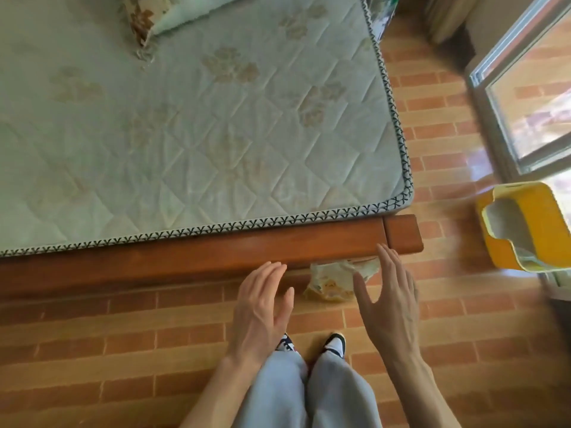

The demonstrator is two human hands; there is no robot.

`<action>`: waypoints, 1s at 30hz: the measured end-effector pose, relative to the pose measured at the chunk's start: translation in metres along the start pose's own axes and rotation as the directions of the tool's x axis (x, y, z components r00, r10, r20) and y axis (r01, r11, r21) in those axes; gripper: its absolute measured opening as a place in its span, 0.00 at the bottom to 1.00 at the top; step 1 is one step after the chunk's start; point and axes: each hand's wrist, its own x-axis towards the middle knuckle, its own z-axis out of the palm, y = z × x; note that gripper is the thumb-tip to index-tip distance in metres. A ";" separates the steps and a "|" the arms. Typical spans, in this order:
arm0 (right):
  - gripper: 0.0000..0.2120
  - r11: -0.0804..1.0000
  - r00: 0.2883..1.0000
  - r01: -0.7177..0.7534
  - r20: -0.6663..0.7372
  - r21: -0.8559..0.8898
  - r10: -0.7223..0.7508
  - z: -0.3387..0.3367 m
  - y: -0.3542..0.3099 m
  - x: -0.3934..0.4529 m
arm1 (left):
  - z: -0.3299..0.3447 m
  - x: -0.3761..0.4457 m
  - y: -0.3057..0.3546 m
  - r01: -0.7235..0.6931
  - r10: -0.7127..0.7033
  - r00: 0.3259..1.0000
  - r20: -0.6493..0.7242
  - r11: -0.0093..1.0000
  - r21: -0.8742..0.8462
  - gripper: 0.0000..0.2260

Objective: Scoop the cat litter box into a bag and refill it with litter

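Seen from the head camera, a person in pale grey trousers stands on a brick-patterned orange floor (123, 335) at the foot of a bed, both bare hands held out in front with nothing in them. The left hand (262, 307) hangs before the reddish-brown wooden bed frame (185, 257), fingers straight and close together, thumb apart. The right hand (391, 301) reaches toward the frame's right corner, fingers straight and slightly spread, the fingertips (384, 253) overlapping the wood in the picture; whether they touch it cannot be told. Between the hands, low against the frame, lies a crumpled pale plastic bag with yellowish print (332, 281), possibly partly tucked under the wood. Well to the right of the frame's corner, near a glass sliding door (525, 103), sits the yellow plastic litter box with grey litter inside (543, 230), blurred. Above the frame spreads a pale green quilted mattress (200, 118).
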 end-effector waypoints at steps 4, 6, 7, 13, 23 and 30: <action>0.30 0.998 0.999 -0.043 0.011 -0.051 0.043 0.036 0.049 -0.008 | 0.063 0.014 -0.008 -0.012 0.013 0.999 0.039 1.000 -0.021 0.19; 0.31 0.997 0.998 -0.045 0.028 -0.070 0.048 0.061 0.074 -0.012 | 0.098 0.022 -0.012 -0.008 0.010 0.999 0.045 1.000 -0.030 0.19; 0.31 0.996 0.998 -0.050 0.042 -0.072 0.053 0.076 0.087 -0.013 | 0.116 0.026 -0.014 -0.008 0.010 0.998 0.055 0.999 -0.031 0.19; 0.31 0.993 0.991 -0.020 0.131 -0.113 0.035 0.154 0.154 -0.020 | 0.216 0.036 -0.039 -0.045 0.046 0.992 0.121 0.999 -0.010 0.19; 0.26 0.982 0.983 0.035 0.185 -0.188 0.000 0.249 0.256 0.011 | 0.353 0.041 -0.091 -0.140 0.127 0.966 0.225 0.989 0.043 0.20; 0.28 0.940 0.907 0.121 0.421 -0.320 0.026 0.296 0.289 0.048 | 0.408 0.059 -0.102 -0.187 0.153 0.960 0.236 0.974 0.125 0.20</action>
